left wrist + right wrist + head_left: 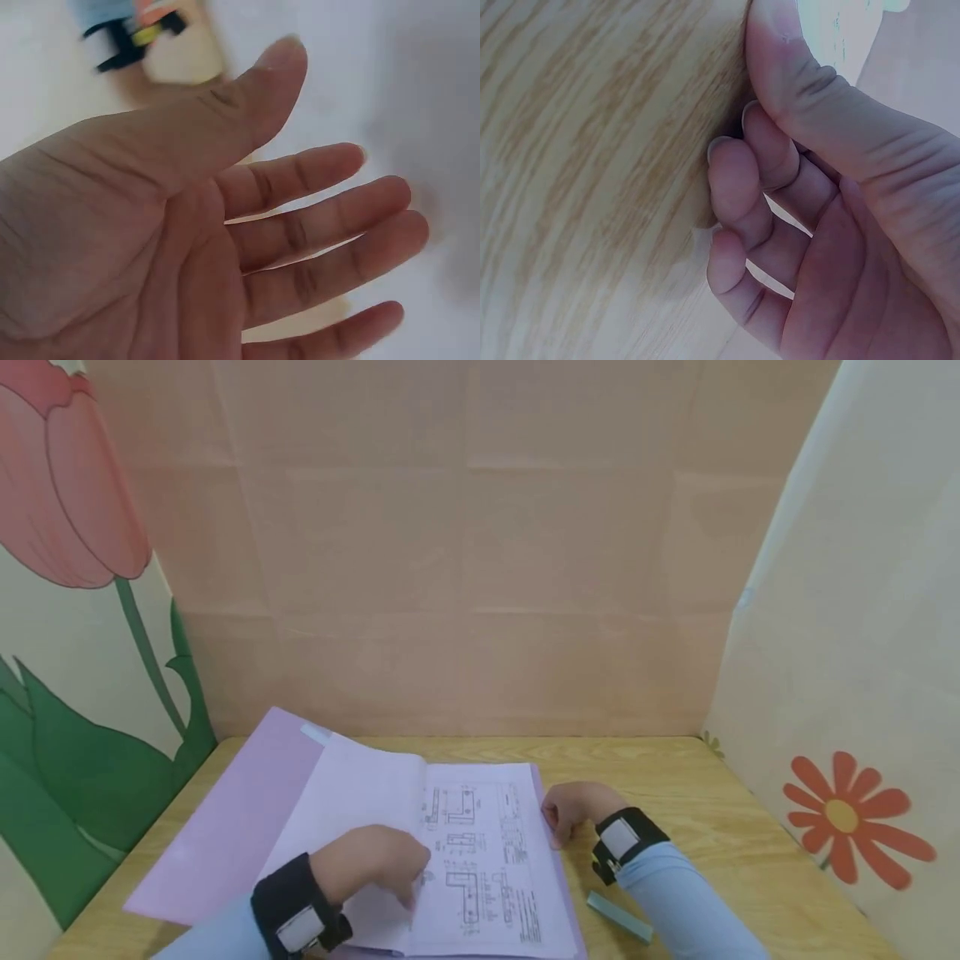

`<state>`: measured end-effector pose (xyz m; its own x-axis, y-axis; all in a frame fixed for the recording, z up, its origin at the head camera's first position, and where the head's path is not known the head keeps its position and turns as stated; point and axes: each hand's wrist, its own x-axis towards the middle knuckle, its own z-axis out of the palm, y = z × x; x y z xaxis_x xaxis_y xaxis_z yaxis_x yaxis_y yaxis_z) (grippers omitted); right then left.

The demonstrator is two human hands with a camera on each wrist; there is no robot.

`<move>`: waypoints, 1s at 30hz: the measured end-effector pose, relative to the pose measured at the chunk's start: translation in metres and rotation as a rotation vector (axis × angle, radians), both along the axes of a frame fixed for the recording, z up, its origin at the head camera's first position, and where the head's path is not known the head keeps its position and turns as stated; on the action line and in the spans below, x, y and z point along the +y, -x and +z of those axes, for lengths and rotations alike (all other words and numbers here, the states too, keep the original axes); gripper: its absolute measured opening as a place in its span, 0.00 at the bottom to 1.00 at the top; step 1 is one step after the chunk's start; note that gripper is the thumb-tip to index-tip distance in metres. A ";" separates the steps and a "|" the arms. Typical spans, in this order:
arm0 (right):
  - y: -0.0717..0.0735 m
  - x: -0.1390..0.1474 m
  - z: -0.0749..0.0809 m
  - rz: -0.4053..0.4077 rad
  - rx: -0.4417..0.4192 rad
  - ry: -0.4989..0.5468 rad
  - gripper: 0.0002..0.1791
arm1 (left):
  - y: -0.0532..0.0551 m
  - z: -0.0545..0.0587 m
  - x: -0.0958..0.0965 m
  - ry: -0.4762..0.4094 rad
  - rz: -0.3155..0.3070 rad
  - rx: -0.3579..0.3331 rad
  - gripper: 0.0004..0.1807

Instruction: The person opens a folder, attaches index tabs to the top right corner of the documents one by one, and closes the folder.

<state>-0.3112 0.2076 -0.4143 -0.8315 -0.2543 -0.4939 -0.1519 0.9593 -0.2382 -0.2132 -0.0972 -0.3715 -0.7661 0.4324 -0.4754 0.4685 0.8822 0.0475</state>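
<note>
An open folder (pixel 232 827) with a purple cover lies on the wooden table, tilted up at its left side. Its right-hand page (pixel 487 852) carries technical drawings and small print; the left-hand page (pixel 375 785) is blank. My left hand (pixel 375 864) is over the middle of the pages near the fold. In the left wrist view its fingers (pixel 330 217) are spread and nearly straight, with nothing in the palm. My right hand (pixel 577 810) grips the folder's right edge, thumb (pixel 802 82) beside the paper, other fingers curled against the tabletop. The index fingertip is hidden.
A pale green bar (pixel 618 917) lies on the table (pixel 645 768) below the right wrist. A brown paper-covered wall (pixel 465 568) closes off the back. Side panels with a painted tulip (pixel 67 485) and a red flower (pixel 851 818) flank the table.
</note>
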 end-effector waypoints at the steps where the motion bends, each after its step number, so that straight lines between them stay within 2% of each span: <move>1: 0.000 0.000 0.000 0.002 0.000 -0.004 0.12 | 0.001 0.009 0.002 -0.011 -0.010 0.014 0.16; 3: -0.001 -0.001 0.001 0.001 -0.001 -0.007 0.12 | 0.006 0.026 0.006 -0.047 -0.038 0.058 0.15; 5: -0.001 -0.001 0.002 -0.001 -0.003 -0.009 0.12 | 0.016 0.035 0.011 -0.098 -0.074 0.126 0.13; 7: -0.001 -0.001 0.003 -0.002 -0.005 -0.013 0.12 | 0.028 0.034 0.016 -0.137 -0.108 0.193 0.12; 10: -0.002 -0.001 0.004 -0.007 -0.009 -0.018 0.12 | 0.049 0.024 0.020 -0.178 -0.128 0.235 0.09; 13: -0.003 -0.001 0.004 -0.011 -0.009 -0.017 0.12 | 0.067 0.007 0.018 -0.191 -0.064 0.184 0.05; 15: -0.003 -0.002 0.004 -0.020 -0.010 -0.011 0.12 | 0.077 -0.006 0.013 -0.178 0.025 0.134 0.06; 17: -0.002 -0.002 0.003 -0.022 -0.010 -0.010 0.12 | 0.084 -0.018 0.005 -0.182 0.141 0.073 0.09; 19: -0.001 -0.003 0.002 -0.023 -0.012 -0.011 0.12 | 0.089 -0.029 -0.003 -0.210 0.253 0.013 0.13; 21: 0.001 -0.005 0.001 -0.021 -0.013 -0.013 0.12 | 0.093 -0.036 -0.010 -0.259 0.319 -0.027 0.18; 23: 0.002 -0.005 0.001 -0.020 -0.010 -0.012 0.12 | 0.095 -0.041 -0.016 -0.320 0.353 -0.071 0.20; 26: 0.003 -0.005 0.000 -0.014 -0.004 -0.009 0.12 | 0.097 -0.045 -0.021 -0.377 0.345 -0.100 0.21; 30: 0.001 -0.002 0.000 -0.017 -0.001 -0.003 0.12 | 0.096 -0.046 -0.021 -0.409 0.337 -0.114 0.20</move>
<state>-0.3119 0.2057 -0.4143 -0.8350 -0.2385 -0.4959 -0.1353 0.9625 -0.2352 -0.3092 -0.1186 -0.4170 -0.8478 0.3389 -0.4080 0.1344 0.8814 0.4529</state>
